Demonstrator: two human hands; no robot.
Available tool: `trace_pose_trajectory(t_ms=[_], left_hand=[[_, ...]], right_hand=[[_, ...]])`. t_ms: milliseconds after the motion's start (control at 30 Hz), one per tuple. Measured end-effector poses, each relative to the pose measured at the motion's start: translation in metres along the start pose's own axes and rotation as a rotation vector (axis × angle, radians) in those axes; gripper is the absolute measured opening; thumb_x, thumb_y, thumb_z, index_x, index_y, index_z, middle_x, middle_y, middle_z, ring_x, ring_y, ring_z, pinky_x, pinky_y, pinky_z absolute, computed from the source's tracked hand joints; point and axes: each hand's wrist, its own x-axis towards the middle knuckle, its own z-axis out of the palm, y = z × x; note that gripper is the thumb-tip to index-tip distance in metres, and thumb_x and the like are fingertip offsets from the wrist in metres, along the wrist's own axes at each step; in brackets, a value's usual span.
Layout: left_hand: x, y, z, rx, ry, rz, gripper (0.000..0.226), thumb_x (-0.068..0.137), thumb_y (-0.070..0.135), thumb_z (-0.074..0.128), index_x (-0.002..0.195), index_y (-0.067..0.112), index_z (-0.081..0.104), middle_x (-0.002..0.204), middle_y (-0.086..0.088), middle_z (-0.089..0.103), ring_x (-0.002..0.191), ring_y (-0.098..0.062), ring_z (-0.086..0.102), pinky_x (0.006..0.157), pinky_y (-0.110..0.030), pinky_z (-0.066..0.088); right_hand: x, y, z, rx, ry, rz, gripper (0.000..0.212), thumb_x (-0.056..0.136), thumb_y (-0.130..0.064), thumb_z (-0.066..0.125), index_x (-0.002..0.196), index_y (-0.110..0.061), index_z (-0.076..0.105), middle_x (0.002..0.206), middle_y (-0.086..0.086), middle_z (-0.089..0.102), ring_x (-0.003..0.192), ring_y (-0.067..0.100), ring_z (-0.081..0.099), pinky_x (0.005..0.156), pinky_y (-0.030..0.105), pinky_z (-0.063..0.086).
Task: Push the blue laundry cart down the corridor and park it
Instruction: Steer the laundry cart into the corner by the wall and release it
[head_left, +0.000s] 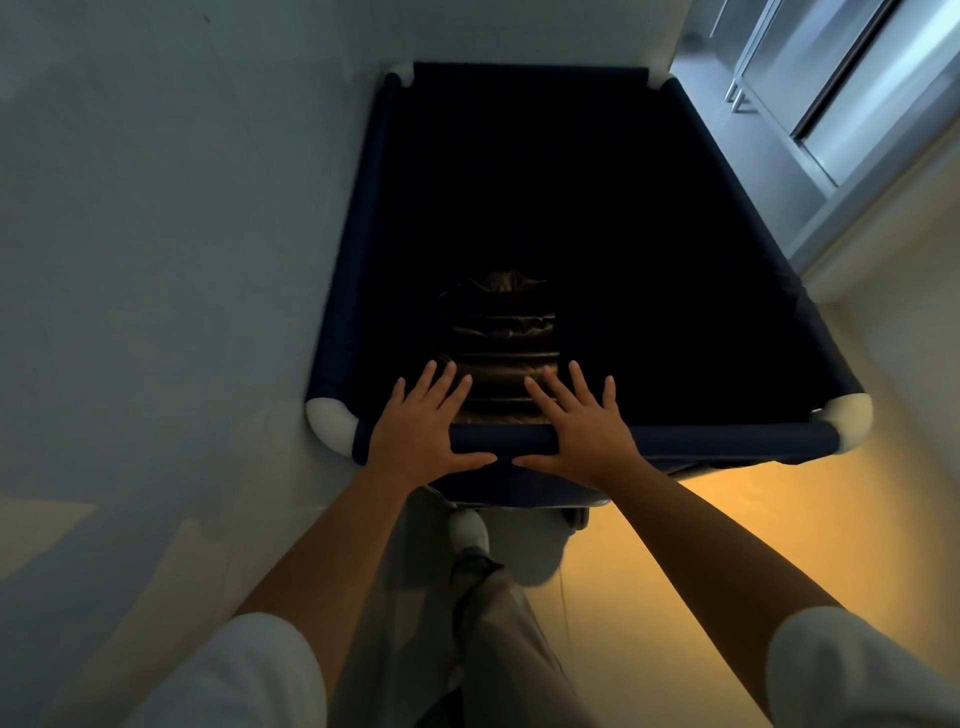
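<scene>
The blue laundry cart (727, 439) fills the middle of the view, a deep dark-blue fabric bin with padded rims and white corner caps. Its left side runs along a white wall and its far end is close to another wall. Inside, near the front, lies a dark crumpled bundle (501, 332); the remaining interior is too dark to read. My left hand (421, 431) and my right hand (582, 428) lie flat on the near rim, side by side, fingers spread and pointing forward, thumbs almost touching. Neither hand is curled around the rim.
A white wall (171, 234) borders the cart on the left. At the upper right is a metal-framed door or panel (841, 104). The floor (701, 545) on the right glows yellow. My leg and white shoe (470, 530) are just behind the cart, beside a caster (574, 517).
</scene>
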Motion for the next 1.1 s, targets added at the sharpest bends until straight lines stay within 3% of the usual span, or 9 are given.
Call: trace_pose_trajectory(t_ms=[167, 333, 800, 933, 1100], left_hand=[[0.0, 0.001, -0.001, -0.003, 0.013, 0.005, 0.098, 0.07, 0.078, 0.044, 0.144, 0.017, 0.025, 0.153, -0.008, 0.023, 0.142, -0.027, 0.014, 0.11, -0.053, 0.015], [-0.001, 0.002, -0.002, -0.003, 0.01, 0.002, 0.097, 0.071, 0.078, 0.043, 0.145, 0.017, 0.023, 0.154, -0.007, 0.021, 0.142, -0.026, 0.012, 0.111, -0.052, 0.012], [0.0, 0.005, -0.001, -0.009, 0.025, -0.006, 0.098, 0.069, 0.08, 0.044, 0.142, 0.014, 0.032, 0.15, -0.012, 0.03, 0.139, -0.031, 0.021, 0.108, -0.055, 0.019], [-0.001, 0.008, -0.001, -0.006, 0.018, -0.014, 0.099, 0.069, 0.079, 0.046, 0.143, 0.014, 0.03, 0.15, -0.012, 0.028, 0.14, -0.031, 0.019, 0.109, -0.055, 0.017], [-0.003, 0.017, -0.004, -0.007, -0.001, -0.058, 0.106, 0.065, 0.082, 0.024, 0.145, 0.013, 0.023, 0.152, -0.016, 0.021, 0.141, -0.033, 0.014, 0.111, -0.055, 0.011]], right_hand=[[0.001, 0.001, 0.002, 0.014, -0.004, -0.004, 0.103, 0.064, -0.088, 0.019, 0.145, -0.033, -0.011, 0.158, 0.001, 0.001, 0.143, 0.031, -0.013, 0.109, 0.057, -0.011], [0.002, 0.003, 0.003, 0.036, -0.004, -0.016, 0.108, 0.054, -0.091, 0.001, 0.145, -0.033, -0.012, 0.158, 0.0, 0.001, 0.143, 0.03, -0.012, 0.11, 0.058, -0.009], [0.002, 0.006, 0.007, 0.049, 0.023, -0.029, 0.107, 0.058, -0.09, 0.006, 0.146, -0.031, -0.007, 0.158, 0.001, 0.005, 0.143, 0.031, -0.007, 0.111, 0.059, -0.004], [0.003, 0.007, 0.01, 0.061, 0.026, -0.034, 0.108, 0.056, -0.092, 0.0, 0.146, -0.032, -0.007, 0.158, 0.002, 0.007, 0.143, 0.032, -0.005, 0.111, 0.059, -0.002], [0.003, 0.01, 0.009, 0.119, 0.032, -0.069, 0.103, 0.066, -0.087, 0.026, 0.146, -0.031, -0.007, 0.158, 0.005, 0.003, 0.143, 0.031, -0.008, 0.111, 0.056, -0.003]])
